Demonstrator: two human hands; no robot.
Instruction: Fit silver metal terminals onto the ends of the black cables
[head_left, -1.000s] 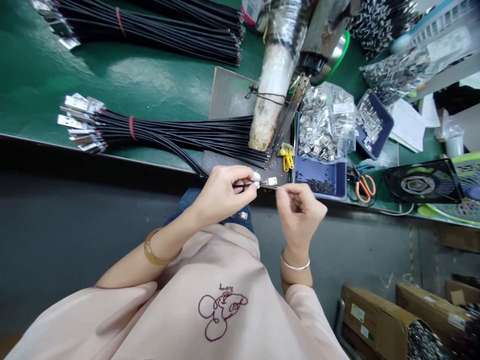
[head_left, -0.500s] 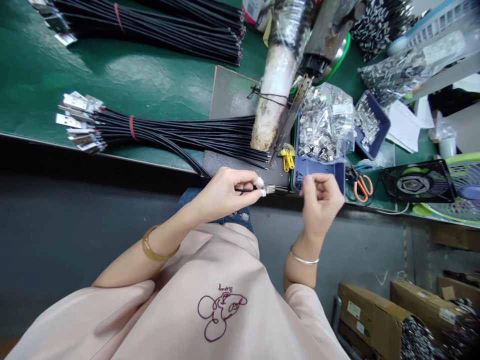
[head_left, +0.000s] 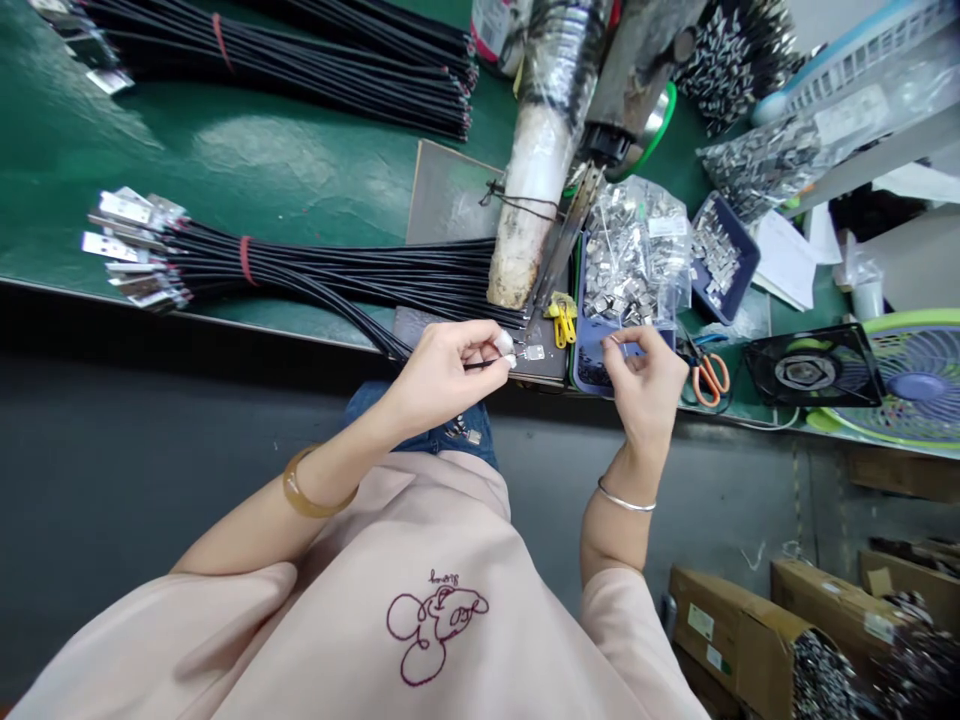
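Note:
My left hand (head_left: 442, 375) pinches the end of a black cable (head_left: 360, 320) whose small metal connector (head_left: 532, 352) sticks out past my fingertips. The cable runs back to a bundle of black cables (head_left: 315, 268) tied with a red band on the green table. My right hand (head_left: 645, 385) is over the near edge of a blue tray (head_left: 592, 350), fingers curled in a pinch; what they hold is too small to make out. A clear bag of metal shells (head_left: 634, 260) lies in that tray.
A wrapped machine column (head_left: 536, 170) stands behind the grey work plate (head_left: 442, 195). Yellow clips (head_left: 559, 320), orange-handled scissors (head_left: 705, 375), a black fan (head_left: 806, 365), a second blue tray (head_left: 720, 255) and another cable bundle (head_left: 300, 60) surround it. Cardboard boxes (head_left: 750, 625) sit below right.
My right hand left the connector, moved right to the blue tray and now pinches there. My left hand stayed holding the cable end. The view shifted slightly.

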